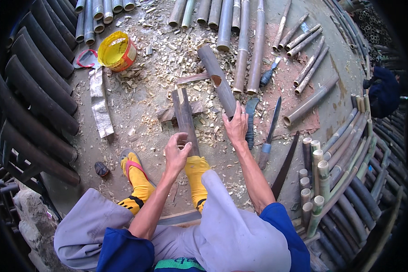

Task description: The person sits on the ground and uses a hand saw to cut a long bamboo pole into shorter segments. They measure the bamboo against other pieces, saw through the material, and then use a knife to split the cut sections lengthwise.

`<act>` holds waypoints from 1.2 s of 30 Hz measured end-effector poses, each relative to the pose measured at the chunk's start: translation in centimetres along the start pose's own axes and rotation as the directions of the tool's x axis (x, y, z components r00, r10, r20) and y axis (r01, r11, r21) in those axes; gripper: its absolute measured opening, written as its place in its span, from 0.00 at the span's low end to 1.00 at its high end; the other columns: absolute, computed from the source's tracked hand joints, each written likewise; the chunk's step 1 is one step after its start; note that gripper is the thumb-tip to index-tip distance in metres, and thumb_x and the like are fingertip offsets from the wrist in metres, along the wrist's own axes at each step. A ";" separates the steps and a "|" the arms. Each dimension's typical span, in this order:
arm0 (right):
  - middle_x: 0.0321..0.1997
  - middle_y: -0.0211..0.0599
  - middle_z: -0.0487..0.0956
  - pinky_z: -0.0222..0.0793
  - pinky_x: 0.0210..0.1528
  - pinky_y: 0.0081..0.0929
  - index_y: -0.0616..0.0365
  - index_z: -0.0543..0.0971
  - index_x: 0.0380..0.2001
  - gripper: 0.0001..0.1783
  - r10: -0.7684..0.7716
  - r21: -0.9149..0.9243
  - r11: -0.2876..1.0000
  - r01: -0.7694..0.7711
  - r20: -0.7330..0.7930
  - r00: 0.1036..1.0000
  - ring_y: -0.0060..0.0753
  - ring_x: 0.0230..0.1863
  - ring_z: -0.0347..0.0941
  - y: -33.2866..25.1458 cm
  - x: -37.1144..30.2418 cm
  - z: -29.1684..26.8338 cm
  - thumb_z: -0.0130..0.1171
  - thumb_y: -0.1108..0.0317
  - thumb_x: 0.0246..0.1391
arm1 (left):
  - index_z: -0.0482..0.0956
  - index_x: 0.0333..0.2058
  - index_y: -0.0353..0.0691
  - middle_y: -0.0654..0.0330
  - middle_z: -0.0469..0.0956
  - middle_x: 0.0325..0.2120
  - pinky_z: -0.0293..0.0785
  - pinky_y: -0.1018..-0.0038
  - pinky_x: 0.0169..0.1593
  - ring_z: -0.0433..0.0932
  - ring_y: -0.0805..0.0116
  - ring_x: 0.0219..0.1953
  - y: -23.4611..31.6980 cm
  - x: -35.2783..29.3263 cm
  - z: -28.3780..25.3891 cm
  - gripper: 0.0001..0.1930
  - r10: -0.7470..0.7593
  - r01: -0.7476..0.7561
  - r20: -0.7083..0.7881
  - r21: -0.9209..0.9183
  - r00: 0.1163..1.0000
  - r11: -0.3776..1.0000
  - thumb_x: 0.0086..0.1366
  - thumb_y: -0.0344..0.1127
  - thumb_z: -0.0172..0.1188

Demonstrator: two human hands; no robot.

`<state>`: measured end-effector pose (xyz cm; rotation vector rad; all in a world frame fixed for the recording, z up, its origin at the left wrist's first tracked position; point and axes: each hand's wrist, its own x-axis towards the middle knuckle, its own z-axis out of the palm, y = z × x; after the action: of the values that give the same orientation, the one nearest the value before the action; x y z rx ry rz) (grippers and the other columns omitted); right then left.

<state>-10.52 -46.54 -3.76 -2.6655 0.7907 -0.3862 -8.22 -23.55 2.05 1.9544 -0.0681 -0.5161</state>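
My right hand (237,127) grips the lower end of a brown bamboo tube (207,60), which has a rounded notch cut into its side. To the left, my left hand (176,152) hovers with curled fingers apart, holding nothing. It is beside a second bamboo piece (183,111) with a pale cut end. My foot in a yellow sock (197,170) is at that piece's near end, and its far part lies across a wooden block (168,114). Right of my right hand lies a curved-blade chopping knife (251,113), then a long pointed knife (274,120).
Wood chips (154,68) litter the ground. A yellow bucket (118,52) stands far left, near a flattened silvery strip (99,102). A chisel-like tool (269,73), a saw (285,167) and bamboo poles (242,50) lie to the right. Curved dark slats (36,95) line the left side.
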 end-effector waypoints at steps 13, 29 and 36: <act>0.39 0.58 0.78 0.69 0.46 0.43 0.69 0.72 0.46 0.34 0.174 0.485 0.746 -0.456 0.519 0.837 0.53 0.42 0.76 -3.0 -1.1 -1.8 0.54 0.44 0.53 | 0.77 0.41 0.33 0.55 0.80 0.35 0.75 0.71 0.42 0.80 0.67 0.35 -2.0 -0.2 -0.1 0.15 -0.014 0.014 0.020 0.007 1.000 1.000 0.54 0.30 0.61; 0.38 0.63 0.78 0.71 0.44 0.48 0.67 0.69 0.50 0.33 0.141 0.370 0.869 -0.330 0.454 0.880 0.62 0.41 0.76 -1.7 -3.9 -0.4 0.54 0.47 0.54 | 0.77 0.43 0.34 0.55 0.80 0.34 0.76 0.72 0.40 0.79 0.69 0.34 -2.3 0.4 -0.3 0.15 -0.083 0.083 0.063 -0.001 0.995 0.997 0.55 0.30 0.60; 0.36 0.66 0.78 0.70 0.43 0.52 0.67 0.68 0.49 0.34 0.145 0.310 0.903 -0.297 0.432 0.890 0.66 0.40 0.75 -2.2 -5.0 -1.0 0.56 0.46 0.52 | 0.77 0.41 0.34 0.55 0.79 0.33 0.76 0.72 0.40 0.79 0.68 0.34 -2.1 0.4 -0.3 0.15 -0.067 0.067 0.040 0.015 0.997 0.998 0.54 0.30 0.61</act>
<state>-13.86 -42.21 -2.79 -2.1624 0.7923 0.0715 -8.18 -22.49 0.18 1.9655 -0.0318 -0.6004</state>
